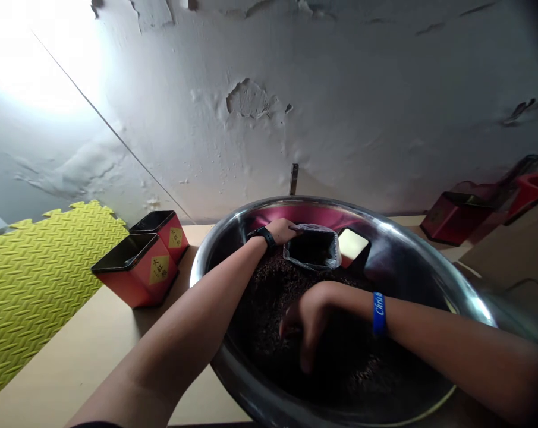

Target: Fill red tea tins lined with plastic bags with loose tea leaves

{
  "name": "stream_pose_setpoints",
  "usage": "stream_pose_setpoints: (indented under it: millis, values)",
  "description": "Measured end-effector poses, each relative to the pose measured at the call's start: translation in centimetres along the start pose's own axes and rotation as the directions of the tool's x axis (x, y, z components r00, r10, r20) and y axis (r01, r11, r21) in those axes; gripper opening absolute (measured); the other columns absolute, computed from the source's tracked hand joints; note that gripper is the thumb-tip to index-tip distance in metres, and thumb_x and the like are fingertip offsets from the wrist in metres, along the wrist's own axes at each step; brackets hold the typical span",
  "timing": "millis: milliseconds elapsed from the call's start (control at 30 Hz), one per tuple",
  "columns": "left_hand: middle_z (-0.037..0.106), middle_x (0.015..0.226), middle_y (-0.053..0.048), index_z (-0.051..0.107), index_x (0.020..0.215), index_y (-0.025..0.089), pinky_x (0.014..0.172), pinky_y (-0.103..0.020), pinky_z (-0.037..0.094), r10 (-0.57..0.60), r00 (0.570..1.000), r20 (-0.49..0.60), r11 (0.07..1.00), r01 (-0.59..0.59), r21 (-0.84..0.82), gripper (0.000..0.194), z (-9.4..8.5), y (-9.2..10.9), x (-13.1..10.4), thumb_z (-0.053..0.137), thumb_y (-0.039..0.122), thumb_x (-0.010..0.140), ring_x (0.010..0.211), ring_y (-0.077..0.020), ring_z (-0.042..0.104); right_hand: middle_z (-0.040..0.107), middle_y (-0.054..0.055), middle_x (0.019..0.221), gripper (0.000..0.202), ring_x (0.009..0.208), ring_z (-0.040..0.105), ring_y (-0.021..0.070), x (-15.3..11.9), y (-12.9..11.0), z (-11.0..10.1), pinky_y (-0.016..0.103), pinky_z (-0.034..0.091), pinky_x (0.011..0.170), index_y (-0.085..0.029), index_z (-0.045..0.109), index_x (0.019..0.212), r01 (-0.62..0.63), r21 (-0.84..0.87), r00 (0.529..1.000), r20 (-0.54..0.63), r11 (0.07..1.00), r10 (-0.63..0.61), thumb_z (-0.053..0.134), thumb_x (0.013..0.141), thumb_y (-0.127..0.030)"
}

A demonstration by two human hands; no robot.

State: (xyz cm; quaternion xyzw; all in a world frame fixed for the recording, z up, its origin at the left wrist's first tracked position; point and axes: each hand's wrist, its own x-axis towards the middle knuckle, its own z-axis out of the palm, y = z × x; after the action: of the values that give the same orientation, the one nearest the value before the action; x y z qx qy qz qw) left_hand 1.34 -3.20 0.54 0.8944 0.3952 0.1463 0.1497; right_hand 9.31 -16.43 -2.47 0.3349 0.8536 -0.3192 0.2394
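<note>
A large shiny metal bowl (429,244) holds dark loose material (269,297) like tea leaves. At the bowl's far side stands a container lined with a clear plastic bag (313,261), its mouth facing up. My left hand (281,230), with a black watch on the wrist, grips the left edge of that bag; its fingertips are partly hidden. My right hand (308,324), below a blue wristband, is curled down over the dark material with thumb and fingers apart, and nothing shows between them. Beside the bag lies a cream-coloured lid or box (353,245).
Two red tins (139,285) with yellow labels stand left of the bowl on the wooden table (72,362). More red tins (458,223) are at the right by the peeling wall (340,119). A yellow foam mat (41,273) covers the far left.
</note>
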Motion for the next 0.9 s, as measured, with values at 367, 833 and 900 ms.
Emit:
stream_pose_setpoints:
  millis: [367, 833, 900]
  values:
    - [0.062, 0.068, -0.001, 0.066, 0.084, 0.019, 0.052, -0.019, 0.033, 0.008, 1.0, 0.011, 1.0, -0.008, -0.005, 0.041, 0.1, -0.2, 0.3, 0.043, 0.051, 0.075, 0.059, -0.0102, 0.05, 0.062, 0.004, 0.099, 0.04, 0.081, 0.056, 0.0167, -1.4, -1.2, -1.1, 0.023, 0.04, 0.064, -0.017, 0.061, 0.101, 0.163, -0.088, 0.983, -0.074, 0.983, -0.17, 0.063, 0.062, -0.027]
    - [0.063, 0.072, -0.002, 0.066, 0.085, 0.017, 0.053, -0.019, 0.034, 0.002, 1.0, 0.003, 1.0, -0.002, 0.002, 0.031, 0.1, -0.1, 0.1, 0.044, 0.036, 0.076, 0.061, -0.0104, 0.051, 0.061, 0.005, 0.087, 0.029, 0.077, 0.055, 0.0165, -5.9, 4.9, -5.3, 0.026, 0.038, 0.064, -0.021, 0.063, 0.085, -0.422, -0.107, 0.589, -0.788, 0.9, 0.183, 0.041, 0.068, -0.009]
    - [0.063, 0.073, -0.002, 0.066, 0.086, 0.017, 0.054, -0.019, 0.035, -0.002, 1.0, 0.004, 1.0, 0.002, -0.003, 0.032, 0.1, 0.0, 0.1, 0.044, 0.039, 0.076, 0.062, -0.0106, 0.051, 0.062, 0.005, 0.077, 0.026, 0.068, 0.056, 0.0157, -5.7, 4.6, -5.1, 0.025, 0.037, 0.058, -0.021, 0.064, 0.076, -0.453, -0.076, 0.616, -0.747, 0.888, 0.25, 0.043, 0.066, -0.009]
